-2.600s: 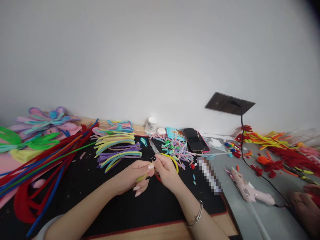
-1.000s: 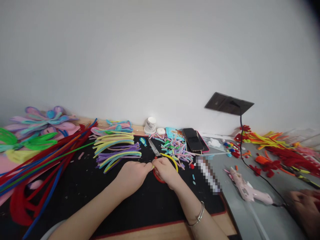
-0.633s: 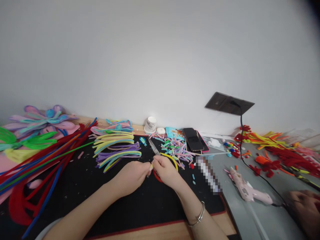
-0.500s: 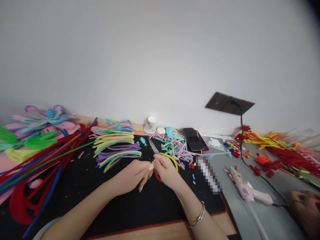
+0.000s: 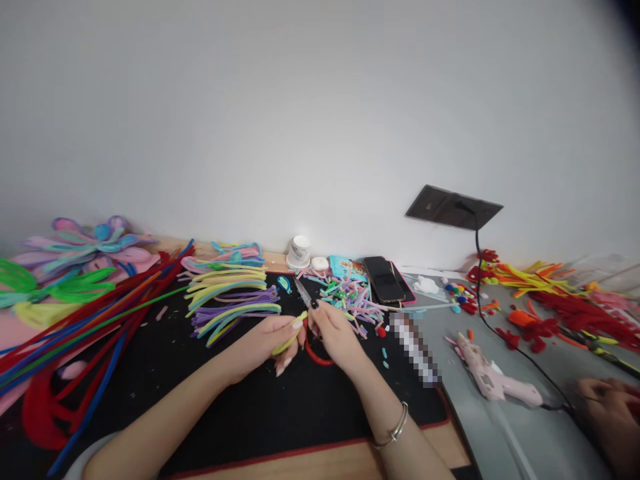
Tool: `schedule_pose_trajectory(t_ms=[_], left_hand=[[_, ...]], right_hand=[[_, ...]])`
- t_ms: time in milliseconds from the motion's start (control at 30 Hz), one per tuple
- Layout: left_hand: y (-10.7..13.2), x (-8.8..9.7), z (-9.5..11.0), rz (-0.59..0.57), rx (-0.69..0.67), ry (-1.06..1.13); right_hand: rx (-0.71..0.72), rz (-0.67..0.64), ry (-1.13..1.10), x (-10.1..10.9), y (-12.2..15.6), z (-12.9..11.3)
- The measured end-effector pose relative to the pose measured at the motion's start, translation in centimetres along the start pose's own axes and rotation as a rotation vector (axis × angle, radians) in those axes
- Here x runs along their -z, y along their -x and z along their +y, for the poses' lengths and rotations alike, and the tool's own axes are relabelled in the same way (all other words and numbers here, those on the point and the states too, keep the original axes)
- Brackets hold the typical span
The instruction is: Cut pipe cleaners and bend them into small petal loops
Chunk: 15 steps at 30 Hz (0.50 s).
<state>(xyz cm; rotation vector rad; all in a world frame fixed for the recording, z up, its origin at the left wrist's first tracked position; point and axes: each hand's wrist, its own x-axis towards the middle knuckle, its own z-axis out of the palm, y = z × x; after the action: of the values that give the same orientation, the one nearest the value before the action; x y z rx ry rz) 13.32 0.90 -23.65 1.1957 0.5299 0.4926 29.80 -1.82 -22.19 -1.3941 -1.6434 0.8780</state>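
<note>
A yellow pipe cleaner (image 5: 285, 345) is pinched in the fingers of my left hand (image 5: 269, 343), its fuzzy upper end poking out near the fingertips. Close beside it, my right hand (image 5: 336, 332) is closed over a pair of scissors (image 5: 319, 355). The red handle loop shows under the palm, and the blade points away toward the wall. Left of the hands lie bundles of yellow, blue and purple pipe cleaners (image 5: 230, 283). Past my right hand is a heap of short pastel pieces (image 5: 353, 297).
Long red and blue pipe cleaners (image 5: 115, 320) and fuzzy flowers (image 5: 95, 247) fill the left side. Phones (image 5: 384, 279) and a paper cup (image 5: 300, 248) stand near the wall. On the grey table at right lie a glue gun (image 5: 493, 377), its cord, and another person's hand (image 5: 607, 407).
The yellow pipe cleaner that curved out beyond my right hand is now bunched in my left. My right fingers have left the left fingertips and sit on the scissors. The view shifted slightly.
</note>
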Motion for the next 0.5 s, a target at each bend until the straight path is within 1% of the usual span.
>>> schedule_pose_trajectory(t_ms=[67, 100, 200, 267, 367, 433, 500], left_hand=[[-0.2, 0.2, -0.1, 0.066, -0.032, -0.051], [-0.3, 0.3, -0.3, 0.087, -0.043, -0.051], [-0.5, 0.7, -0.7, 0.125, -0.075, -0.023], [-0.6, 0.8, -0.9, 0.139, -0.088, -0.004], [-0.7, 0.9, -0.9, 0.174, -0.086, 0.002], [-0.7, 0.9, -0.6, 0.213, -0.085, -0.026], [-0.7, 0.9, -0.3, 0.254, -0.094, -0.060]], right_hand=[[-0.058, 0.072, 0.179, 1.3, -0.1, 0.3], [-0.105, 0.088, 0.287, 2.0, 0.0, 0.4], [-0.238, 0.050, 0.563, 3.0, 0.7, 0.6], [-0.271, -0.008, 0.679, 2.8, 1.3, 0.6], [-0.316, -0.060, 0.803, 1.9, 1.5, 0.2], [-0.355, -0.077, 0.846, 1.6, 1.4, -0.1], [-0.369, -0.089, 0.857, 1.7, 1.3, -0.2]])
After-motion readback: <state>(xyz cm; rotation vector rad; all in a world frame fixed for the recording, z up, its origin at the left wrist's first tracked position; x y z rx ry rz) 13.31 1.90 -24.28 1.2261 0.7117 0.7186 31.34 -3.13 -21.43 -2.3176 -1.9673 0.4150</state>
